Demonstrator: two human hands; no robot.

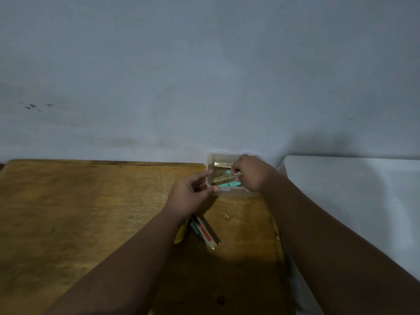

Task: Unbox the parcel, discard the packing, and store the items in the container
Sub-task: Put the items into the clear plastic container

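A small clear plastic container stands at the far right corner of the wooden table, against the wall. Inside it lie a gold-coloured item and a teal item. My right hand reaches into the container from the right and pinches a small pale item over it. My left hand is at the container's left wall, thumb on the near corner and fingers spread along the side. A flattened red, white and teal carton lies on the table under my left wrist.
A yellow-green packet sticks out beside the carton, mostly hidden by my left forearm. A white surface borders the table on the right. The grey wall runs right behind the table's far edge.
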